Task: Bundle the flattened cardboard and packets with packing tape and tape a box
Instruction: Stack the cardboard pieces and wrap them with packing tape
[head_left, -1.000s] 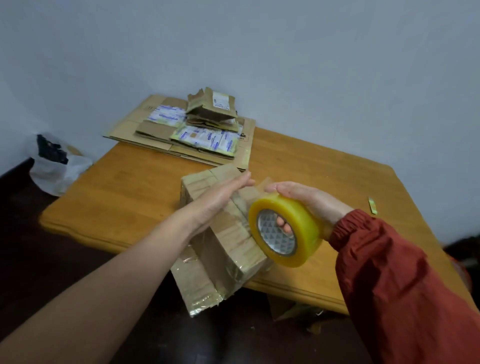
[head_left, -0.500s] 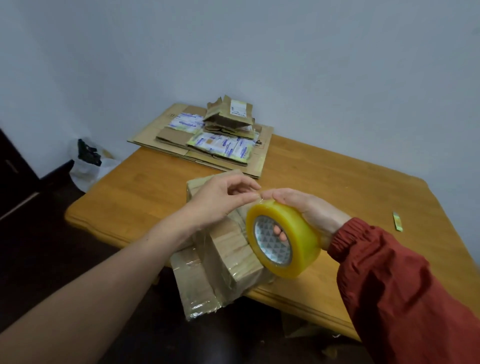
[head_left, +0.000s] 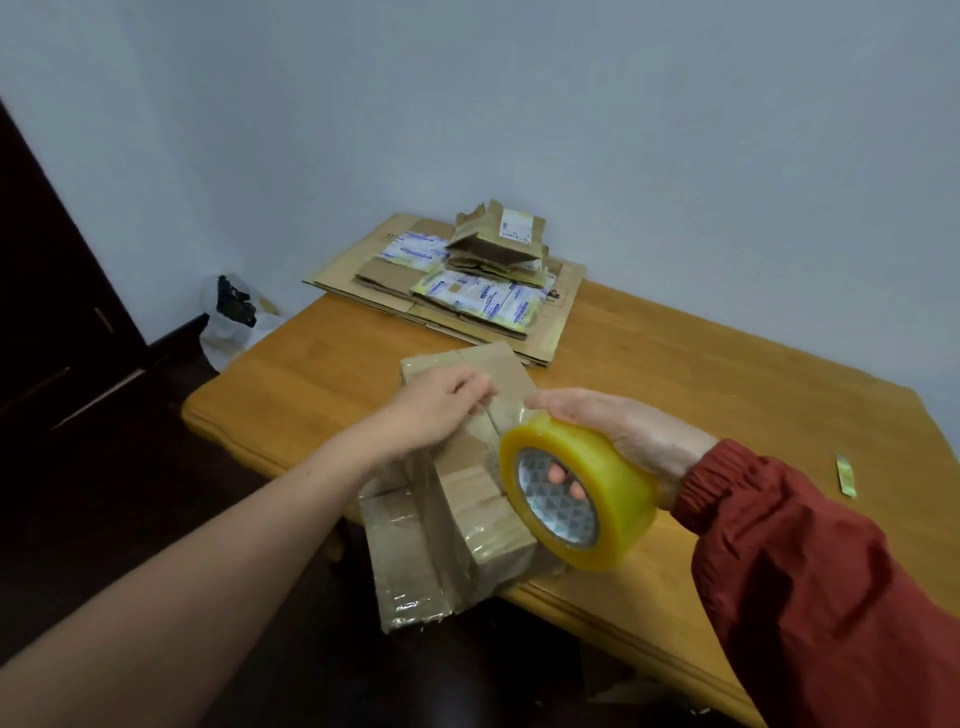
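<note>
A brown cardboard box (head_left: 467, 499), wrapped in clear tape, lies on the near edge of the wooden table (head_left: 727, 395), with one flap hanging over the edge. My right hand (head_left: 613, 431) grips a yellow roll of packing tape (head_left: 576, 493) just right of the box, fingers through its core. My left hand (head_left: 441, 410) is above the box top and pinches the free end of the tape, a short clear strip stretched from the roll. At the far end of the table lies a pile of flattened cardboard and printed packets (head_left: 467, 286).
A white plastic bag (head_left: 234, 322) with something black in it sits on the floor by the wall, left of the table. A dark door or cabinet (head_left: 52, 312) fills the left side. A small green scrap (head_left: 845, 475) lies on the table at the right.
My left hand went from lying flat on the box to pinching the tape end and drawing it leftward off the roll. The camera view shifted left.
</note>
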